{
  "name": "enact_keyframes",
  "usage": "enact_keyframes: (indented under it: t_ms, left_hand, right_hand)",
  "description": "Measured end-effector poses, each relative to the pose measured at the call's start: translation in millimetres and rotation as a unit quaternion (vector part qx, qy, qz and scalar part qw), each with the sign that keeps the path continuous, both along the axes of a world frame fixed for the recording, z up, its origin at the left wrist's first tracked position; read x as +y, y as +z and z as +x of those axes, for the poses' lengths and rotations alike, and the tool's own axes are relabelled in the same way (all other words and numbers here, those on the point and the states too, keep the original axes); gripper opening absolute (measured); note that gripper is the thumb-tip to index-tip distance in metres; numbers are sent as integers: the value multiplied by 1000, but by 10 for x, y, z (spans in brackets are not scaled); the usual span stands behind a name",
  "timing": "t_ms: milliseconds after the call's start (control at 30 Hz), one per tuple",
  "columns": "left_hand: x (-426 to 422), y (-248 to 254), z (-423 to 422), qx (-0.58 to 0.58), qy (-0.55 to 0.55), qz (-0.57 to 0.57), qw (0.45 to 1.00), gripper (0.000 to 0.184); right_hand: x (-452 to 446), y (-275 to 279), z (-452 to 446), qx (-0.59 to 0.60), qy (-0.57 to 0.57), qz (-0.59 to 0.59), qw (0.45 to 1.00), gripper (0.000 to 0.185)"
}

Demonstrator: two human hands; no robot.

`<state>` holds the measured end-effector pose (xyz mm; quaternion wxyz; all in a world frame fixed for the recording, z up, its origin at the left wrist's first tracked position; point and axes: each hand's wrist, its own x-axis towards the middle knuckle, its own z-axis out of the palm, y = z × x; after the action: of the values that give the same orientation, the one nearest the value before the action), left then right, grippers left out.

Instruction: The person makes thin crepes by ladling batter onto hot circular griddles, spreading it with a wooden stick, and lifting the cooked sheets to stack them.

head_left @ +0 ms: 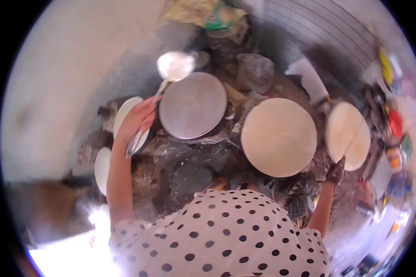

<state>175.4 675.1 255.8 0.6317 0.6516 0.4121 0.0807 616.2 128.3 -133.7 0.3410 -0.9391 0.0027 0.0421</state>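
My left hand (142,116) is closed around the handle of a ladle (175,65). Its shiny round bowl hangs over the far left edge of a bare grey griddle (193,105). Below that hand is a white bowl (121,116), partly hidden by it. At the right, my right hand (336,171) grips a thin stick (353,140) that reaches across a pale round flatbread (348,124) on the right griddle. Whether its tip touches the bread I cannot tell. Another wide, pale round (279,137) covers the middle griddle.
A second white bowl (103,171) sits beside my left forearm. Behind the griddles are a grey bundle (255,72), a yellow and green bag (205,13) and a pale flat panel (309,81) leaning near the wire grille (319,18). A red item (395,123) lies far right.
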Motion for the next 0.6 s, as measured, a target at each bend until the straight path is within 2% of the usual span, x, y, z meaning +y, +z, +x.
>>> enact_keyframes:
  t_ms: [33, 100, 133, 167, 200, 267, 333, 367, 400, 433, 467, 500, 567, 600]
  left_hand:
    - [25, -15, 60, 4, 0, 29, 1000, 40]
    - [262, -281, 167, -3, -6, 26, 1000, 35]
    - [501, -534, 184, -23, 7, -46, 999, 30]
    - [711, -743, 172, -45, 16, -116, 992, 25]
    - [817, -952, 198, -49, 12, -118, 992, 25]
    - [950, -1331, 294, -71, 2, -211, 975, 14]
    - [1004, -1727, 434, -83, -15, -234, 968, 15]
    - [1035, -1930, 484, -97, -23, -251, 963, 15]
    - [1048, -2152, 510, -97, -30, -257, 961, 15]
    - [1076, -2360, 533, -79, -28, -206, 975, 15]
    - [1142, -2491, 573, -66, -23, -153, 986, 15]
    - [1202, -2590, 600, -69, -26, -158, 985, 15]
    - [1237, -2796, 571, -57, -30, -48, 997, 17]
    - [1240, -2824, 533, -53, -33, -56, 997, 17]
  right_hand:
    - [391, 221, -261, -33, 48, 89, 994, 41]
    - [1168, 767, -824, -93, 178, 192, 961, 41]
    - [1555, 1028, -1093, -126, 254, 214, 935, 41]
    - [1922, 1282, -1358, -167, 332, 207, 905, 41]
    - [2241, 1448, -1582, -206, 396, 170, 879, 41]
    - [2820, 1707, -1976, -273, 470, 74, 836, 42]
    - [3221, 1662, -2238, -154, 442, -25, 883, 41]
    - [3266, 1565, -2316, -152, 437, -33, 886, 41]
    - [3318, 1453, -2378, -128, 440, -95, 884, 41]
    - [3406, 1394, -2418, -105, 441, -156, 878, 42]
    - [3481, 1394, -2465, -109, 437, -161, 878, 42]
    - [3500, 1383, -2571, -119, 415, -122, 894, 42]
    - [3625, 1192, -2778, -140, 359, -73, 920, 41]
    - [3682, 1068, -2857, -133, 357, -79, 921, 41]
